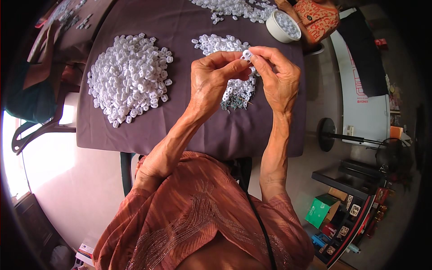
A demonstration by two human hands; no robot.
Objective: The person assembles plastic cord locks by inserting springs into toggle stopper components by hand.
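Above the brown tablecloth (189, 130), both hands meet over one small white plastic piece with two holes (246, 55). My left hand (210, 78) pinches it from the left between thumb and forefinger. From the right, the thumb and forefinger of my right hand (278, 74) close on the same piece. Behind and below the hands lies a heap of similar white pieces (220, 43), partly hidden by them. Thin grey metal pins, nails or screws (236, 104), lie at that heap's near end. Left of my left hand spreads a larger mound of white pieces (130, 76).
A white tub (272, 30) of white pieces stands at the far right table edge, beside a person in orange patterned clothing (317, 20). More pieces (234, 9) lie farther back. Another person (33, 90) sits at left near a chair (40, 129). Low right holds a shelf with boxes (319, 211).
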